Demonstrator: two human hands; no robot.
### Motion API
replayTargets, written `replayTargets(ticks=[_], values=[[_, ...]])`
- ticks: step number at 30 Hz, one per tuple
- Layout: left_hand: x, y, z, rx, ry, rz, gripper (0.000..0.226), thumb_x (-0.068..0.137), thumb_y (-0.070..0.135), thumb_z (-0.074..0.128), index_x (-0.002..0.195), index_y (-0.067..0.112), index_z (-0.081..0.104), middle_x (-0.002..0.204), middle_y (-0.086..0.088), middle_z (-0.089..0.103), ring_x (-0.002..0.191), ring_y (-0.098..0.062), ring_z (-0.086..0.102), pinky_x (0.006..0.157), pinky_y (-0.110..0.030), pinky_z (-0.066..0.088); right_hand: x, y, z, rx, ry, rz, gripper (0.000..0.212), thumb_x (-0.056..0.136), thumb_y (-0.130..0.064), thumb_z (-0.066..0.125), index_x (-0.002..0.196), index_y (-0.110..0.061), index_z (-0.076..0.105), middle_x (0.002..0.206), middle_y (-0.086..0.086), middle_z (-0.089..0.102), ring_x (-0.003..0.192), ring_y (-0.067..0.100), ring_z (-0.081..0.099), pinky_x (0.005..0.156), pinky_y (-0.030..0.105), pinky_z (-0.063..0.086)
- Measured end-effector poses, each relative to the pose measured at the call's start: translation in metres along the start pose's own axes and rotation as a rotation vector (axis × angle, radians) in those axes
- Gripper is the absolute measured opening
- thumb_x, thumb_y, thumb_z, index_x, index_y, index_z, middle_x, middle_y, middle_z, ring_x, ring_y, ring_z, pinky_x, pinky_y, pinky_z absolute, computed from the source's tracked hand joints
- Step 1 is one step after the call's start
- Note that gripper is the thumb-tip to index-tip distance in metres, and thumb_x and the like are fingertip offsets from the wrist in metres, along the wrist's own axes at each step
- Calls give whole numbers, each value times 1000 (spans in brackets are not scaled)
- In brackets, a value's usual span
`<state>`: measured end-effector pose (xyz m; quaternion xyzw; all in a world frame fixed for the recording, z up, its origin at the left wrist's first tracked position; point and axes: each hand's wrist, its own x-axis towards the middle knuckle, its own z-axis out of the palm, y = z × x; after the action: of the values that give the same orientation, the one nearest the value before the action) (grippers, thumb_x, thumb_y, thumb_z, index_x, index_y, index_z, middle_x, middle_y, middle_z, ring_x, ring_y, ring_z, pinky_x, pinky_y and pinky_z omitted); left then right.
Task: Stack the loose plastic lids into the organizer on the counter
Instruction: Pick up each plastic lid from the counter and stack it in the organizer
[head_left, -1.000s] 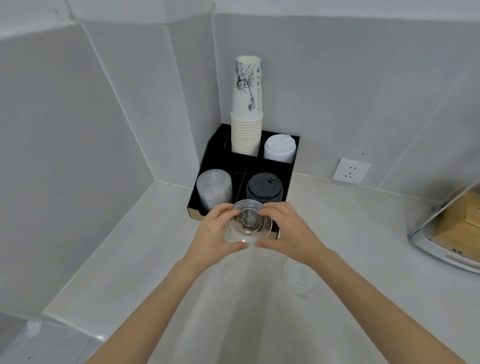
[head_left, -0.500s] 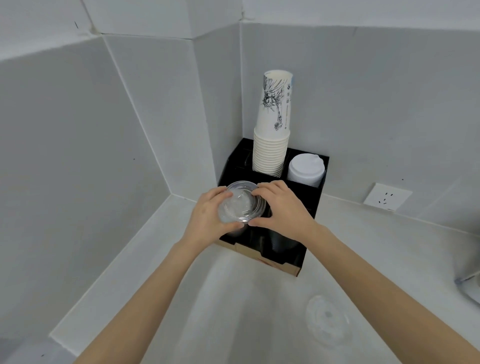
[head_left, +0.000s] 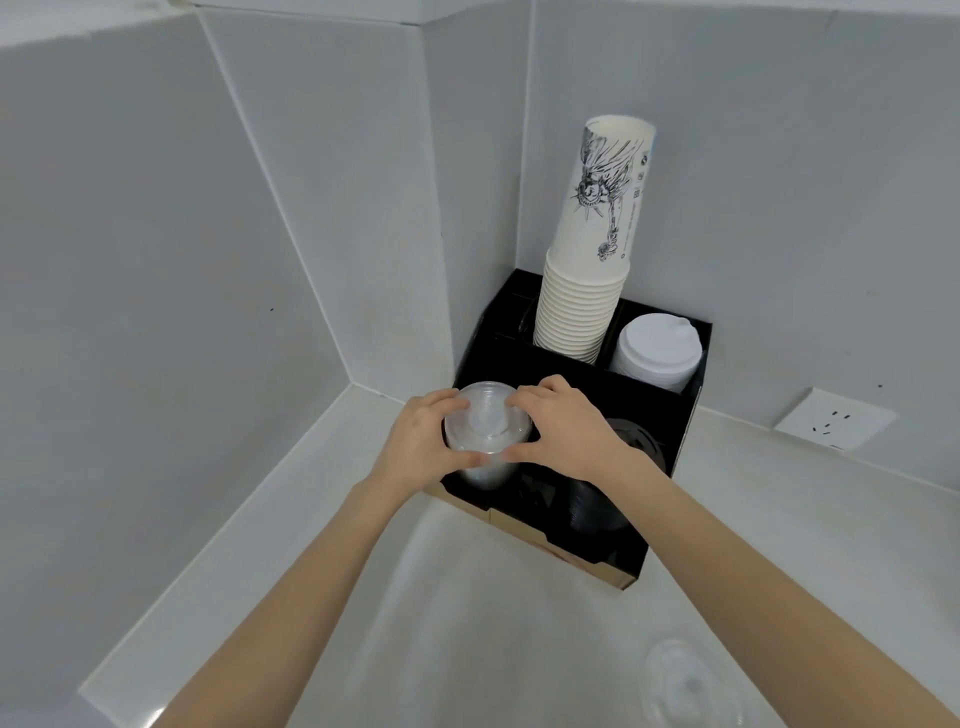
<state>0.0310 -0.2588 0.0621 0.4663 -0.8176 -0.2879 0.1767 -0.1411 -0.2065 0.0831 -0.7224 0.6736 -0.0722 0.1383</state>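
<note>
Both hands (head_left: 519, 441) moved clear plastic lid (head_left: 488, 422) from mid-air onto clear stack in black organizer (head_left: 680, 441); fingers grip it, seemingly seated.

Soft, even, cool white light fills the scene, bright enough to read detail everywhere. Shadows are faint and diffuse: a pale one spreads on the counter (head_left: 311, 519) beneath the forearms toward 6 o'clock. The black organizer (head_left: 670, 457) swallows light, so its front compartments read as near-featureless dark. A weak sheen shows on the counter at 7 o'clock. Wide-angle distortion bends wall seams toward 9 and 11 o'clock. The clear lid (head_left: 680, 686) at 5 o'clock looks smeared and soft; overall sharpness is slightly mushy.
</note>
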Motion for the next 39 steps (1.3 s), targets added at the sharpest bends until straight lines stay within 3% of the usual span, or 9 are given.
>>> replayTargets(ticks=[8,12,15,23,28,31,39], values=[[3,-6,4,12,-10,-22,68,59,32,81,119,14,54,139,-8,46,126,-26,41,106,-35,31,8,0,6,-72,-24,-4,64,77,-47,63,128,-12,44,134,6,51,123,28,36,98,41,36],[0,-5,9,37,-18,-32,67,60,33,80,120,16,53,140,-9,44,127,-27,38,105,-32,29,4,1,12,-147,8,-10,63,79,-49,61,128,-12,45,137,12,43,128,30,31,101,42,33],[1,-3,9,35,-25,-53,69,60,34,80,120,15,51,134,-11,43,124,-27,40,100,-29,31,5,3,10,-192,36,-22,63,79,-51,59,127,-13,46,130,11,48,123,29,35,100,41,33],[-4,18,-3,106,-32,-62,79,59,37,78,126,17,41,131,-9,44,122,-27,38,100,-38,37,-15,4,-6,-102,110,-13,81,76,-49,63,140,-16,25,141,6,43,130,26,33,109,39,25],[-18,44,-5,85,14,48,59,69,30,72,121,17,48,129,-6,47,120,-26,40,99,-35,35,-48,15,-24,-21,184,18,67,81,-44,61,135,-17,34,138,6,45,130,25,32,108,38,27],[-29,67,0,31,27,141,46,72,26,71,114,16,54,124,-7,54,117,-24,45,95,-25,31,-75,19,-35,51,249,40,57,82,-38,62,131,-17,42,135,6,50,129,24,36,107,38,30],[-79,123,41,-146,-137,227,45,74,24,70,115,18,54,118,-5,61,106,-13,53,88,-22,38,-170,29,-32,231,352,178,44,85,-31,60,125,-18,48,131,2,54,126,19,38,103,31,32]])
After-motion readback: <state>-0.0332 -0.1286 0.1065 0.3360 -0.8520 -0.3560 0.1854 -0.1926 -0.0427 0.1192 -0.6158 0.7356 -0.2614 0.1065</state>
